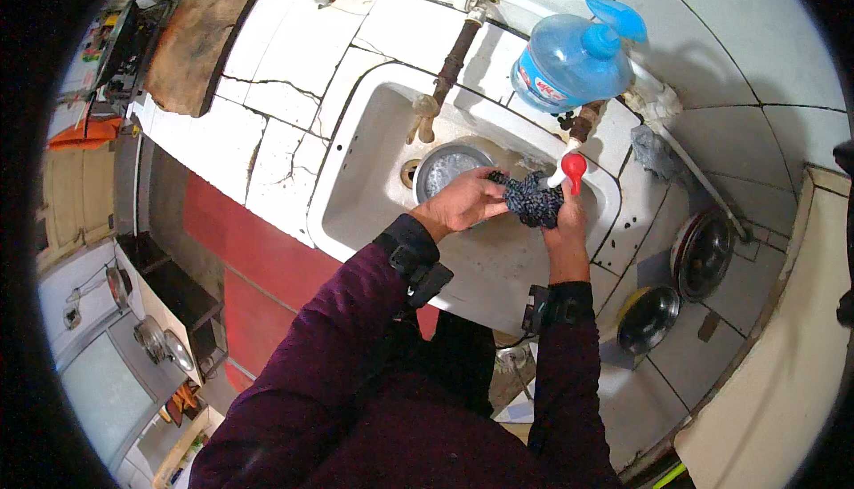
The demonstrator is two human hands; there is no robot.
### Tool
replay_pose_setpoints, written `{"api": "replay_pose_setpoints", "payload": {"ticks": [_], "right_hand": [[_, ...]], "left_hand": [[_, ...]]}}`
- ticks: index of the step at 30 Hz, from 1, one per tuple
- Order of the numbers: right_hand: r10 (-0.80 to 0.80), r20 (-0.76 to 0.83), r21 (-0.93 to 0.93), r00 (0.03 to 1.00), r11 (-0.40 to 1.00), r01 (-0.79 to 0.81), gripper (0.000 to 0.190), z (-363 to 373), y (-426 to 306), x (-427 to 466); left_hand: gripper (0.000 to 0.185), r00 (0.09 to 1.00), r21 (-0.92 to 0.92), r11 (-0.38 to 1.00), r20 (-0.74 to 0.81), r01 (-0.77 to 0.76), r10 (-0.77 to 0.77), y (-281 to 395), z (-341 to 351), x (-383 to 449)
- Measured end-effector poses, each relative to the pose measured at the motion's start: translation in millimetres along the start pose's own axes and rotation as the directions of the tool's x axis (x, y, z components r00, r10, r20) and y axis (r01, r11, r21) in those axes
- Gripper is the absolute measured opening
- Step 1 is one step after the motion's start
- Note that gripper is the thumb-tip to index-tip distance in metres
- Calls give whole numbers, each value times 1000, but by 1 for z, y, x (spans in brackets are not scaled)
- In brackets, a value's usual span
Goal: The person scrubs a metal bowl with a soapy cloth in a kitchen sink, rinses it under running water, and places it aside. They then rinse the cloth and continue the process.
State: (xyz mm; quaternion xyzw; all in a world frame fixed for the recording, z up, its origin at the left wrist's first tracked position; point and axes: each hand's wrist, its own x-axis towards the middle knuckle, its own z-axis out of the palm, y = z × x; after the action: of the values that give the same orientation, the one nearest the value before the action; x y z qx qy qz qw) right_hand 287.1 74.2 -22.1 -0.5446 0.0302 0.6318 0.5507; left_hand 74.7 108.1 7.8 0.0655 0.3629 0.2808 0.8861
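Over a white ceramic sink, a bunched dark grey, coarse-textured knit cloth spans both my hands. My left hand pinches its left end between thumb and fingers. On the other side, my right hand grips the right end, its fingers partly hidden by the cloth and tap. The white spout of a tap with a red handle reaches the top of the cloth; whether water runs is hard to tell. Below and left of the cloth, a round metal bowl sits in the sink with frothy water inside.
A second, worn tap hangs over the sink's left part. Behind the right tap stands a large blue plastic bottle. At the counter's left lies a wooden cutting board. Metal basins stand low on the right.
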Motion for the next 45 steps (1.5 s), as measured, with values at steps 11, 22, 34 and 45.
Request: {"api": "replay_pose_setpoints", "payload": {"ticks": [11, 22, 34, 45], "right_hand": [[-77, 191, 233, 979, 972, 31, 32, 30, 16, -18], [-176, 144, -260, 974, 943, 209, 39, 42, 25, -68], [11, -91, 172, 996, 985, 4, 38, 25, 36, -29], [-363, -27, -484, 931, 820, 305, 34, 49, 34, -48]], "left_hand": [[41, 955, 372, 927, -288, 48, 66, -16, -6, -3], [46, 757, 867, -22, 446, -497, 478, -40, 12, 36], [57, 903, 146, 901, -84, -408, 422, -38, 45, 28], [34, 958, 265, 930, -65, -254, 281, -33, 36, 38]]}}
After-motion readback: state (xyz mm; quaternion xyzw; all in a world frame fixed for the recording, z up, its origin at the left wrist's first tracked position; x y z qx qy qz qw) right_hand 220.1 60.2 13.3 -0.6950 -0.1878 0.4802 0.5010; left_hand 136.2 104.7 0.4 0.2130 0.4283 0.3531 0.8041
